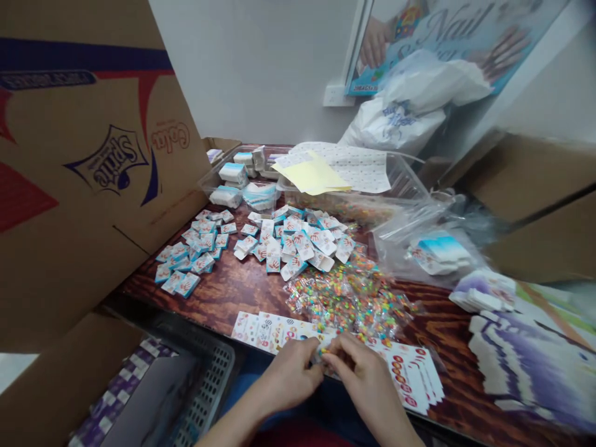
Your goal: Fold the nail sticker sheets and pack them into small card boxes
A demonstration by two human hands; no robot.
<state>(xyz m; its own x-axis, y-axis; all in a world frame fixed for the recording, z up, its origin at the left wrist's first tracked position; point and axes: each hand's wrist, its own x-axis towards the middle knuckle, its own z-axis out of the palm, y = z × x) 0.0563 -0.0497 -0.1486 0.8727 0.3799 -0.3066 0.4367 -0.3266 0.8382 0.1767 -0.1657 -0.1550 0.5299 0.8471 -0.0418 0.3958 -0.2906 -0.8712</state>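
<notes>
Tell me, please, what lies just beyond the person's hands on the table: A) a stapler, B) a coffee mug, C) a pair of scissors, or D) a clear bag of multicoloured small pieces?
D: the clear bag of multicoloured small pieces lies on the wood-grain table, just past the left hand and right hand.

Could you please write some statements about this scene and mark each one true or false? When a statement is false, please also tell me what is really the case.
1. The left hand and the right hand both work at the printed nail sticker sheets. True.
2. The small white-and-blue packets lie inside the plastic basket. False: they lie loose on the wood-grain table top.
3. A bag of colourful small pieces lies between the packets and the hands. True.
4. The cardboard box on the left shows a Pepsi logo. False: it shows a Sprite logo.
</notes>
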